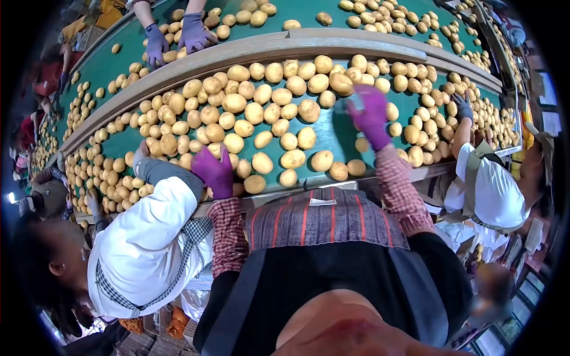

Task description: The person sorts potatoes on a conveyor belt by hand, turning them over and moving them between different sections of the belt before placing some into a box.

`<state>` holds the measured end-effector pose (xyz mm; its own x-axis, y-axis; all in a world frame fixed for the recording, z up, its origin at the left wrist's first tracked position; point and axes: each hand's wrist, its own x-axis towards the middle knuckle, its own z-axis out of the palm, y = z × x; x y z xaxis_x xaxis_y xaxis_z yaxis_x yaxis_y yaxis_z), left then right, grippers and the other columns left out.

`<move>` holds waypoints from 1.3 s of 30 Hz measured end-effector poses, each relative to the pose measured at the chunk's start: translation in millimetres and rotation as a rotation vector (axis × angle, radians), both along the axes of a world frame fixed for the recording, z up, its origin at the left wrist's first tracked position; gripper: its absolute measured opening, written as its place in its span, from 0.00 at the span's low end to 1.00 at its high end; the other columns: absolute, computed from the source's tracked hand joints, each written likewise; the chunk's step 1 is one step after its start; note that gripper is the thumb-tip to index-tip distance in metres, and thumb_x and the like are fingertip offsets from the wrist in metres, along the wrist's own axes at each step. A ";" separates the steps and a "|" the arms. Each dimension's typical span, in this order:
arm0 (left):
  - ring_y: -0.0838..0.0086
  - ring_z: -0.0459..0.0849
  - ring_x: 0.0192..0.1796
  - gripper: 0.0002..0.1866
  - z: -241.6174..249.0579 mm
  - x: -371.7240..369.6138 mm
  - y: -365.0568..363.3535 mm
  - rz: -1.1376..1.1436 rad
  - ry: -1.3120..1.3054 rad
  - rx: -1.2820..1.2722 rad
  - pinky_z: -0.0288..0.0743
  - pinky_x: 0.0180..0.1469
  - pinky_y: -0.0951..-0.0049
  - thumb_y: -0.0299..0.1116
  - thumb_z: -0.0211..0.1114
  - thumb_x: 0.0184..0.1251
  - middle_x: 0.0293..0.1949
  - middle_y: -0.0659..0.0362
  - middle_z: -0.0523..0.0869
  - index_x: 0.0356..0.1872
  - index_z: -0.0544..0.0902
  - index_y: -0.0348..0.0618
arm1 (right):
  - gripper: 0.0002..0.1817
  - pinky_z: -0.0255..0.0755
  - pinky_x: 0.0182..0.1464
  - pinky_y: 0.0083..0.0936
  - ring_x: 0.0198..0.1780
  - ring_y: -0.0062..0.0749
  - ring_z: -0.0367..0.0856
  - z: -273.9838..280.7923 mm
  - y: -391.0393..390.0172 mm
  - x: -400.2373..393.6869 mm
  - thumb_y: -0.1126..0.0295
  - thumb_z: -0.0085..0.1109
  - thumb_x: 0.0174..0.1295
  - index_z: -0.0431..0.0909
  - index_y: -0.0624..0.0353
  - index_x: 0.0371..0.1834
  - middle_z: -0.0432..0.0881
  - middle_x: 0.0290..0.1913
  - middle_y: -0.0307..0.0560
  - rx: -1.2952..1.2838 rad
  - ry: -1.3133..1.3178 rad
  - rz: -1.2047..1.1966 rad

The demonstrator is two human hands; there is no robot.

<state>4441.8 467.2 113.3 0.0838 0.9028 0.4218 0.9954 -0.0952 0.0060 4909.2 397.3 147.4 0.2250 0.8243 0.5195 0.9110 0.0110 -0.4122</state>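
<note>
Potatoes (234,104) spread across a green belt (326,129) that curves from 9 o'clock through 12 to 3 o'clock, mostly close together, some touching. Left hand (215,172) (purple glove, checked sleeve (227,228)) lies at 9 o'clock over the near side of the belt, partly open, thumb and fingers apart, among potatoes; no potato is visible in its grasp. Right hand (371,115), gloved alike, reaches over the belt at 2 o'clock, its fingers toward 10 o'clock and near several potatoes; it is blurred (how far it is open, and whether it holds anything, cannot be told). Bare green surface shows at its 8 o'clock. Rail (356,40) at 12 o'clock separates this belt from a far belt (291,12), which also bears potatoes. Two purple-gloved hands of a co-worker (195,34) rest among potatoes there, at 11 o'clock. At 8 o'clock, a person in white (139,237) extends a grey-gloved hand (141,154) to the potatoes; another person in white (490,190), at 3 o'clock, reaches in likewise. Striped apron (326,219) occupies 5 to 7 o'clock.
</note>
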 end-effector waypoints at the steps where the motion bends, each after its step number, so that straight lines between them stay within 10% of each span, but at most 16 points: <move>1: 0.49 0.87 0.47 0.31 -1.3 7.0 6.8 -0.021 -0.057 -0.055 0.80 0.50 0.50 0.59 0.71 0.71 0.45 0.46 0.88 0.53 0.86 0.37 | 0.26 0.75 0.67 0.48 0.63 0.51 0.84 7.3 20.9 -36.4 0.61 0.77 0.59 0.86 0.55 0.62 0.88 0.58 0.51 -0.052 -0.001 0.143; 7: 0.48 0.85 0.30 0.23 -7.7 42.6 1.0 -0.251 -0.168 -0.063 0.75 0.33 0.48 0.52 0.77 0.67 0.30 0.48 0.85 0.33 0.84 0.40 | 0.37 0.64 0.77 0.54 0.72 0.49 0.75 -13.6 70.3 -116.3 0.58 0.75 0.57 0.79 0.44 0.73 0.82 0.62 0.47 -0.290 -0.326 0.338; 13: 0.51 0.87 0.43 0.31 -23.4 128.8 -26.4 -0.424 -0.438 -0.142 0.78 0.43 0.47 0.58 0.73 0.69 0.42 0.51 0.87 0.61 0.81 0.44 | 0.20 0.64 0.76 0.57 0.69 0.49 0.76 -39.8 27.0 -54.4 0.55 0.71 0.57 0.87 0.43 0.53 0.82 0.52 0.46 -0.220 -0.295 0.156; 14: 0.52 0.86 0.49 0.34 16.2 149.9 -28.4 -0.397 -0.471 -0.516 0.77 0.47 0.46 0.58 0.73 0.68 0.47 0.52 0.87 0.66 0.80 0.47 | 0.20 0.64 0.74 0.59 0.72 0.51 0.74 -34.9 17.0 -32.3 0.55 0.71 0.56 0.87 0.42 0.53 0.82 0.55 0.45 -0.230 -0.344 0.136; 19: 0.51 0.84 0.59 0.35 19.4 203.7 -44.5 -0.902 -0.603 -0.443 0.79 0.54 0.51 0.51 0.70 0.74 0.63 0.48 0.82 0.78 0.74 0.52 | 0.27 0.65 0.76 0.57 0.80 0.58 0.66 -27.3 -18.9 90.0 0.47 0.74 0.58 0.87 0.39 0.61 0.77 0.74 0.43 -0.530 -0.400 -0.144; 22: 0.52 0.85 0.55 0.34 21.7 173.3 -18.7 -0.580 -0.528 -0.235 0.80 0.54 0.53 0.51 0.71 0.74 0.57 0.48 0.84 0.77 0.76 0.49 | 0.25 0.68 0.73 0.56 0.74 0.60 0.71 -11.6 -14.2 108.7 0.47 0.74 0.59 0.88 0.43 0.57 0.82 0.69 0.48 -0.730 -0.413 -0.420; 25: 0.52 0.86 0.52 0.34 28.6 124.9 22.6 -0.244 -0.432 -0.028 0.82 0.53 0.54 0.50 0.72 0.74 0.52 0.49 0.86 0.75 0.77 0.46 | 0.15 0.80 0.55 0.45 0.49 0.50 0.88 -20.3 40.3 96.5 0.61 0.73 0.63 0.89 0.54 0.50 0.89 0.47 0.49 -0.075 -0.174 -0.229; 27: 0.51 0.87 0.50 0.34 20.4 101.4 29.8 -0.107 -0.386 -0.059 0.82 0.51 0.53 0.51 0.72 0.75 0.49 0.49 0.87 0.76 0.77 0.46 | 0.17 0.79 0.61 0.45 0.58 0.48 0.87 13.8 77.6 21.0 0.63 0.70 0.65 0.90 0.51 0.56 0.90 0.54 0.50 -0.317 0.175 -0.008; 28: 0.51 0.87 0.49 0.35 2.9 95.4 30.8 -0.076 -0.380 -0.150 0.83 0.50 0.51 0.51 0.72 0.75 0.48 0.48 0.87 0.77 0.76 0.47 | 0.17 0.79 0.61 0.47 0.59 0.49 0.86 15.4 96.2 -6.1 0.67 0.71 0.63 0.90 0.51 0.55 0.90 0.56 0.51 -0.027 0.262 0.314; 34: 0.48 0.87 0.53 0.39 18.7 81.2 7.6 -0.105 -0.392 -0.422 0.83 0.53 0.50 0.53 0.73 0.73 0.53 0.44 0.89 0.81 0.74 0.49 | 0.34 0.65 0.72 0.58 0.69 0.48 0.76 -41.2 193.8 -69.3 0.66 0.74 0.55 0.81 0.45 0.70 0.81 0.63 0.50 -0.268 -0.366 0.411; 39: 0.51 0.89 0.52 0.41 20.2 94.6 -16.9 -0.095 -0.619 -0.438 0.83 0.55 0.54 0.42 0.75 0.70 0.53 0.42 0.89 0.80 0.71 0.37 | 0.34 0.78 0.56 0.48 0.54 0.50 0.86 -20.4 194.3 -49.7 0.58 0.78 0.56 0.79 0.46 0.69 0.83 0.57 0.51 -0.527 -0.160 0.420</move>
<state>4536.4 450.3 133.5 0.0342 0.9992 0.0223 0.7859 -0.0407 0.6170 4859.5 591.7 127.0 -0.2145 0.9764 0.0257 0.9234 0.2113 -0.3204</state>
